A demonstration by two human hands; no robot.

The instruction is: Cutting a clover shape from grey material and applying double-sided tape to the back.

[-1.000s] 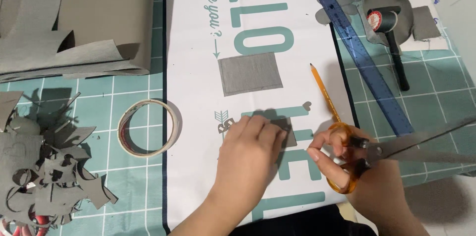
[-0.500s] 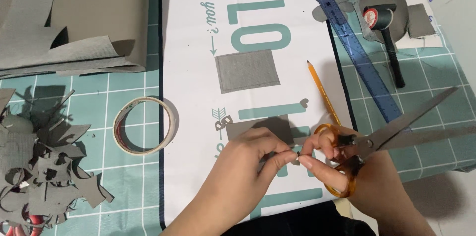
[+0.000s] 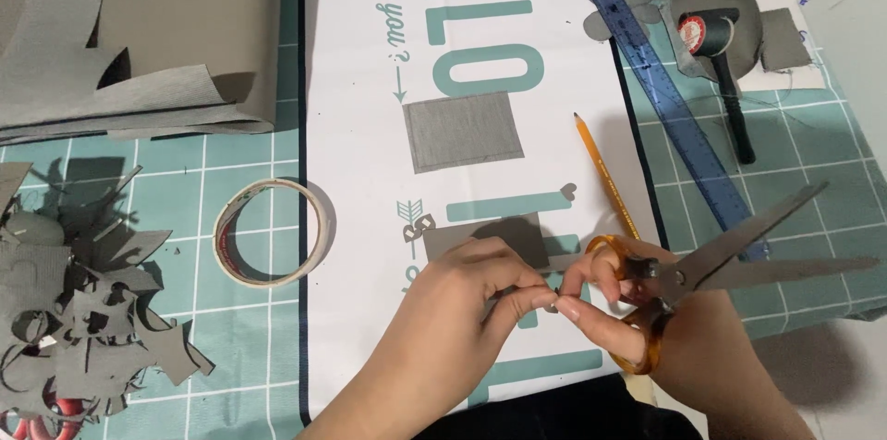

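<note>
Between your two hands, at about 6 o'clock in the view, sits a tiny grey scrap (image 3: 552,303), pinched by the fingertips of your left hand (image 3: 462,311) and met by the thumb and forefinger of your right hand (image 3: 605,306). A second ago your left hand lay flat on the grey fabric piece (image 3: 490,238) and the right was still bringing the blades in; now both have lifted off it and closed on the scrap, so the cut looks finished and you seem to be picking the offcut free. Your right hand keeps the orange-handled scissors (image 3: 684,274) hooked on its lower fingers, blades spread wide and pointing to 3 o'clock, gripping nothing. Just past the handle at 12 o'clock lies the pencil (image 3: 605,174), with the blue ruler (image 3: 679,126) beyond it. A grey fabric square (image 3: 462,130) rests on the white printed sheet (image 3: 554,61) further up, and the tape roll (image 3: 273,230) lies at 9 o'clock.
</note>
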